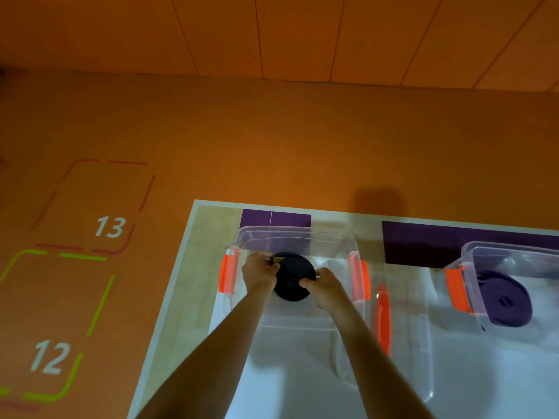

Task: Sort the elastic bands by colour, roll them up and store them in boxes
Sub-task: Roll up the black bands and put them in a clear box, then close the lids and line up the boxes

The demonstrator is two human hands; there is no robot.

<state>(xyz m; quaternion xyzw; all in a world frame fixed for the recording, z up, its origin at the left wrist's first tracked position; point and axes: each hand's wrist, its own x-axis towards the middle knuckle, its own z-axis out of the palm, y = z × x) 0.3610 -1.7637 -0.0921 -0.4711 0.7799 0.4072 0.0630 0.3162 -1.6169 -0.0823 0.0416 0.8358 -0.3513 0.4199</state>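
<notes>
A rolled black elastic band (292,275) hangs inside a clear plastic box (295,235) with orange latches, held between both hands. My left hand (259,272) grips the roll's left edge and my right hand (325,284) pinches its right edge. To the right stands a second clear box (472,252), also with an orange latch, holding a rolled dark purple band (505,300).
A clear lid with an orange latch (383,319) lies between the two boxes on the white table. Purple rectangles (423,243) mark the table's far edge. The orange floor to the left carries dashed outlines numbered 12 and 13.
</notes>
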